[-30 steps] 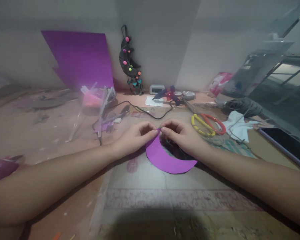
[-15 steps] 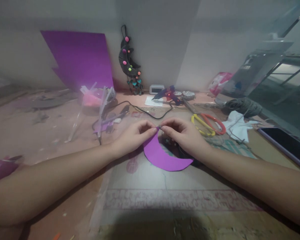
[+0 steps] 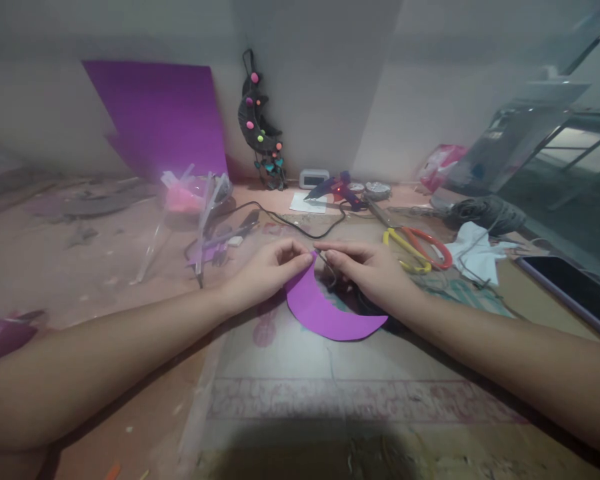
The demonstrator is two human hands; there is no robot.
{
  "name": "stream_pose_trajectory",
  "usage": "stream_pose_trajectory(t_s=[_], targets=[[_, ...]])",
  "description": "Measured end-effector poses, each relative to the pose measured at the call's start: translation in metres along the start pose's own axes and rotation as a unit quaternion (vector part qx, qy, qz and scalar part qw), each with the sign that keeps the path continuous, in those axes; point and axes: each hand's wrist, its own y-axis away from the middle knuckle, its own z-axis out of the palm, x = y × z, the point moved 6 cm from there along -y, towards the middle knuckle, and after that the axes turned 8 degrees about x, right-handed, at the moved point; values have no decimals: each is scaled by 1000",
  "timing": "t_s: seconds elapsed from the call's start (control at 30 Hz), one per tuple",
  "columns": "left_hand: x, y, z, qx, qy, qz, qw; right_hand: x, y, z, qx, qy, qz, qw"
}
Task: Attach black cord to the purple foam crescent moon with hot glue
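A purple paper crescent point(image 3: 333, 323) is held a little above the work mat, its upper tip pinched between the thumb and fingers of my left hand point(image 3: 277, 267). Close beside that tip, my right hand point(image 3: 367, 267) is closed on a dark grey yarn point(image 3: 333, 275), which loops down inside the crescent's curve. More dark strand shows beneath the right palm, partly hidden by the hand. Whether the yarn is stuck to the paper tip cannot be made out.
Scissors point(image 3: 417, 250) with yellow and orange handles lie right of my hands, near a crumpled tissue point(image 3: 480, 250), a yarn ball point(image 3: 487, 215) and a phone point(image 3: 570, 290). A glue gun point(image 3: 337, 190) with its cord point(image 3: 300, 230) lies behind. A decorated dark moon point(image 3: 255, 123) hangs on the wall.
The crescent has shifted slightly left and up with my left hand. My right fingers have straightened and parted a little from the tip, and more of the yarn loop shows.
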Motion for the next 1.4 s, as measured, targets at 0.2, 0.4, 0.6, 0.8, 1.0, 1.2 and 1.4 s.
stream_pose_trajectory(t_s=[0.2, 0.4, 0.6, 0.8, 1.0, 1.2, 1.4], targets=[[-1, 0, 1, -2, 6, -16, 1000, -5, 2, 2, 6, -33, -13, 999], [-3, 0, 2, -13, 12, -22, 1000, -5, 2, 2, 7, -15, -12, 1000], [-1, 2, 4, -19, 11, -18, 1000, -2, 0, 4, -9, -11, -1, 1000], [-2, 3, 4, -23, -10, -23, 999, -3, 1, 5, -10, -5, -2, 1000], [-4, 3, 4, -24, -19, -16, 999, -4, 1, 6, -13, 14, -4, 1000], [-4, 2, 4, -15, -8, -13, 1000, -3, 1, 5, -14, -22, -2, 1000], [-4, 3, 4, -20, -18, -20, 999, -2, 1, 7, -20, -5, 5, 1000]])
